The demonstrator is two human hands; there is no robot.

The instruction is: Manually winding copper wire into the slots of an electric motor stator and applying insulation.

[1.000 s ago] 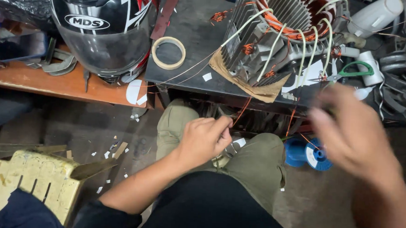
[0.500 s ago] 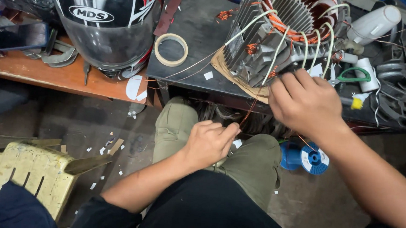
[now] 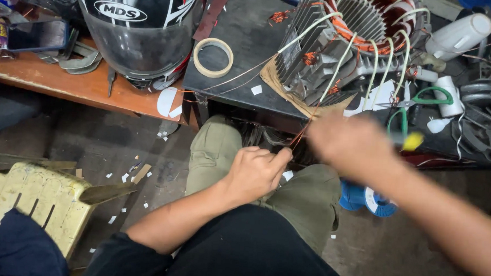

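My left hand (image 3: 255, 172) rests over my knee and pinches a thin bundle of copper wires (image 3: 300, 136). The wires run up to a finned motor stator (image 3: 317, 58) with orange windings and white sleeved leads, which sits on a dark table (image 3: 243, 82). My right hand (image 3: 351, 144) is blurred by motion in front of the table's edge, just right of the wires. It seems to grip a small tool with a yellow end (image 3: 412, 141). Its fingers are too blurred to make out.
A black helmet (image 3: 133, 31) and a phone (image 3: 35, 34) lie on a wooden bench at left. A tape ring (image 3: 213, 57), green-handled scissors (image 3: 426, 100) and a white bottle (image 3: 458, 34) lie on the table. On the floor are a blue wire spool (image 3: 365, 197) and a yellow slatted stool (image 3: 29, 205).
My right hand reached up to the table beside the stator, then came back down towards the wires with the yellow-ended tool. My left hand has stayed on the wires.
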